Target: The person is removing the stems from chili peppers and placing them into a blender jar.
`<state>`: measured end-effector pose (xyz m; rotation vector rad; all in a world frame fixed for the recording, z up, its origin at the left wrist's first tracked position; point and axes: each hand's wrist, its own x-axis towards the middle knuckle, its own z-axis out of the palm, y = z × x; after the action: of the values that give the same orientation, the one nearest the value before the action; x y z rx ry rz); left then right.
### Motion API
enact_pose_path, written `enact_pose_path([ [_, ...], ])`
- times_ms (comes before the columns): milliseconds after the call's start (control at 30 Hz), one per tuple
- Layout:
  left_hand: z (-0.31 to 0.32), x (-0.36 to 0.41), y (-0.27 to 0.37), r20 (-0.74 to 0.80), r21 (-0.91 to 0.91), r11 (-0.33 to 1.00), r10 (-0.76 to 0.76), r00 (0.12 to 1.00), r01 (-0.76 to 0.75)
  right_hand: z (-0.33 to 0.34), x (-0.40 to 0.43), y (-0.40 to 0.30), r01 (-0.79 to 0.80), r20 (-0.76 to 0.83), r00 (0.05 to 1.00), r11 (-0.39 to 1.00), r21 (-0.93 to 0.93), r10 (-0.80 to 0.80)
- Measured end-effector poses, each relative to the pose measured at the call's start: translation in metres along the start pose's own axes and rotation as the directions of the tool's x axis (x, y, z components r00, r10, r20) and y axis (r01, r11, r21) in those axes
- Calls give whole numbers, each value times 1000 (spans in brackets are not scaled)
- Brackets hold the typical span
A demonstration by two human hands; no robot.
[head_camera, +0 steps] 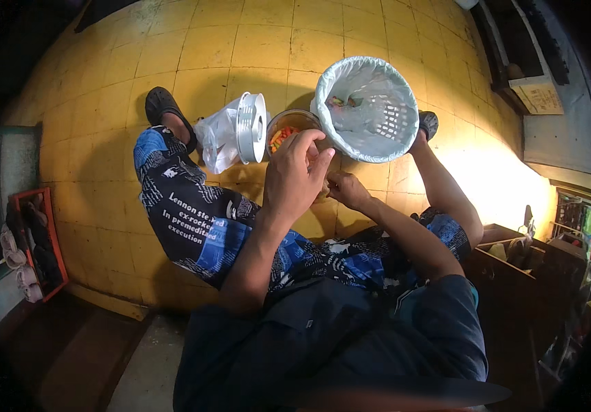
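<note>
My left hand [295, 172] is raised in front of a round bowl [299, 114] of small red and orange chili peppers [281, 136]. Its thumb and forefinger are apart; whether something small lies behind them is hidden. Lower and to the right, my right hand [348, 190] has curled fingers at the edge of a partly hidden container [322, 194]; what they hold cannot be made out. A light basket lined with a pale plastic bag [367, 154] stands right of the bowl, with a few scraps [344, 102] inside. Left of the bowl are a white slotted round plastic thing [252, 129] and a translucent plastic bag [219, 136].
My legs are spread on the yellow tiled floor [259, 49], with dark clogs around the containers. At the far left is a red-framed rack [48, 232] with footwear. A wooden drawer or box [511, 265] stands at the right, and a cardboard box [536, 95] at the upper right.
</note>
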<state>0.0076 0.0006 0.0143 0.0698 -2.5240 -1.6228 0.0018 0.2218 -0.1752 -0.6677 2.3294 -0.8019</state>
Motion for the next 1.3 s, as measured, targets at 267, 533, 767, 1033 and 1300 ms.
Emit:
enact_pose_path([
  [267,8,-3,-9,68,-41,999,-29,997,32,-89,-15,-93,253,-179,957,959,124,-229],
  [533,23,-1,4,310,-545,789,-125,942,284,-169,-23,-157,193,-242,963,934,299,-122],
  [767,26,-1,0,222,-643,716,-167,961,273,-177,-12,-152,75,-181,983,901,427,4],
  [1033,20,0,-5,140,-592,754,-252,958,285,-175,-5,-151,112,-139,990,780,615,-33],
  [1300,12,4,6,17,-343,911,-239,971,230,-178,-4,-142,139,-250,968,863,485,-16],
])
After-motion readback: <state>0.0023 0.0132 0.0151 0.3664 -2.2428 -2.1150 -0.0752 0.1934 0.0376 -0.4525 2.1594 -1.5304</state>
